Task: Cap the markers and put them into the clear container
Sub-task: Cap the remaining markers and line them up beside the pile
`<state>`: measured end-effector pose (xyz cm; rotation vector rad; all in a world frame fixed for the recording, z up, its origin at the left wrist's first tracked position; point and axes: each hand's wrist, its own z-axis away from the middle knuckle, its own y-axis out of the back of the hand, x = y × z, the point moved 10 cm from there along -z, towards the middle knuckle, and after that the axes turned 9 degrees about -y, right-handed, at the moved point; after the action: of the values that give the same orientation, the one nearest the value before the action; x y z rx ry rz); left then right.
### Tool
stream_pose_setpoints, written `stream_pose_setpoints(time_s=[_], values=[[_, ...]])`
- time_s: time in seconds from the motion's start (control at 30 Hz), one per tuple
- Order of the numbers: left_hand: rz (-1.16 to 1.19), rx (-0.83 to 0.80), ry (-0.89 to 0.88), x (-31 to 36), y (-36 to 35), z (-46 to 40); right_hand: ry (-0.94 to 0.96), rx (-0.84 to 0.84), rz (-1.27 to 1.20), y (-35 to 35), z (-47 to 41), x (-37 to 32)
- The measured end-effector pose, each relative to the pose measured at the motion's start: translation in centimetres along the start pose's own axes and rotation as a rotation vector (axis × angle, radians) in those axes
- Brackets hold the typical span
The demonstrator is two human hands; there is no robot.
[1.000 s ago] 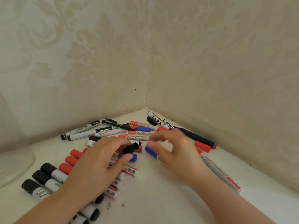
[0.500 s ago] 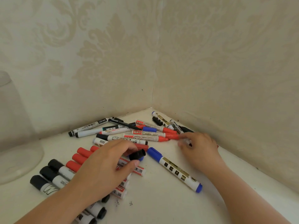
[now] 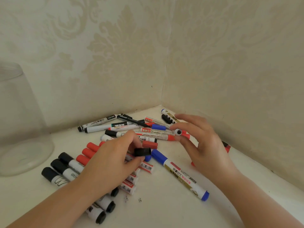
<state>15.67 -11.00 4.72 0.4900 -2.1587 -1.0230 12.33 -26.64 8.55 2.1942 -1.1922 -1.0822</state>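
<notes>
1. Patterned cream wallpaper meets in a corner, and below it a white tabletop [image 3: 164,208] carries the whole scatter of markers; at the far left stands the clear container [image 3: 18,120], upright and, as far as I can see, with nothing in it yet.
2. Near left lies a row of black and red capped markers [image 3: 65,168], side by side, partly under the forearm.
3. Next, the left hand [image 3: 108,160] pinches a loose black cap [image 3: 142,152] between thumb and fingertips, its open mouth turned rightward.
4. Just right of that, a blue marker [image 3: 179,173] lies flat, capped, slanting toward near right.
5. Further right, the right hand [image 3: 200,142] is closed on a marker [image 3: 178,132] whose round end faces me; its long axis runs away under the palm, so I cannot tell its length or colour.
6. Cap and marker end sit near each other, not touching, the marker slightly higher and farther. To my eye, the joining turns on lining up the cap's mouth with that end.
</notes>
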Motion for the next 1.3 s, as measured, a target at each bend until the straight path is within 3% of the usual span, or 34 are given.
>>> stream_pose_setpoints(time_s=[0.17, 0.43, 0.63, 0.87, 1.0, 1.3], values=[[0.021, 0.049, 0.001, 0.1, 0.6, 0.1, 0.263, -0.003, 0.187, -1.3, 0.9, -3.3], [0.036, 0.069, -0.019, 0.3, 0.8, 0.1, 0.186, -0.005, 0.331, -1.9, 0.7, -2.8], [0.058, 0.011, -0.111, 1.2, 0.0, 0.1, 0.287, -0.044, 0.388, -3.4, 1.4, -3.1], [-0.071, 0.016, -0.198, 1.7, 0.1, 0.0, 0.142, -0.123, 0.093, -3.1, 1.0, -2.8], [-0.099, -0.022, -0.231, 2.2, 0.0, -0.1, 0.174, -0.136, 0.207, -2.9, 1.1, -2.8], [-0.122, -0.057, -0.254, 2.9, -0.4, 0.2, 0.158, -0.145, 0.021, -2.6, 1.7, -3.4]])
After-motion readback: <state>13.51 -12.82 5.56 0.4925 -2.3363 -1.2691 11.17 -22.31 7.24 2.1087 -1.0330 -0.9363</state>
